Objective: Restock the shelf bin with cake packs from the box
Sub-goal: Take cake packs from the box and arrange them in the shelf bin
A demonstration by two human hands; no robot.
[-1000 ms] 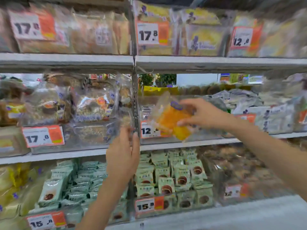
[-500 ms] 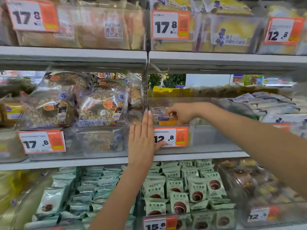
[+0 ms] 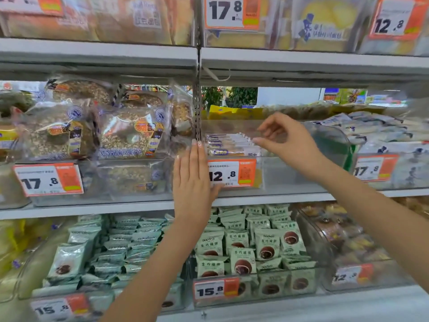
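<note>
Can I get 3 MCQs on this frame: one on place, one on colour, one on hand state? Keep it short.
1. Where do the cake packs lie?
A. In the clear bin behind the 12.8 tag
B. On the top shelf
C. In the bottom bin with the green packs

2. What colour is the block on the 12.8 price tag of that bin?
A. Blue
B. Orange
C. Purple

3. How is the left hand?
A. Curled round a pack
B. Flat, fingers straight, against the front of the clear bin
C. Out of view

Answers:
1 A: the packs sit in a row at the bin's left end, just above the tag.
2 B: the tag's right part is orange.
3 B: the fingers point straight up at the bin's left edge; the right hand hovers by the packs, holding nothing.
</note>
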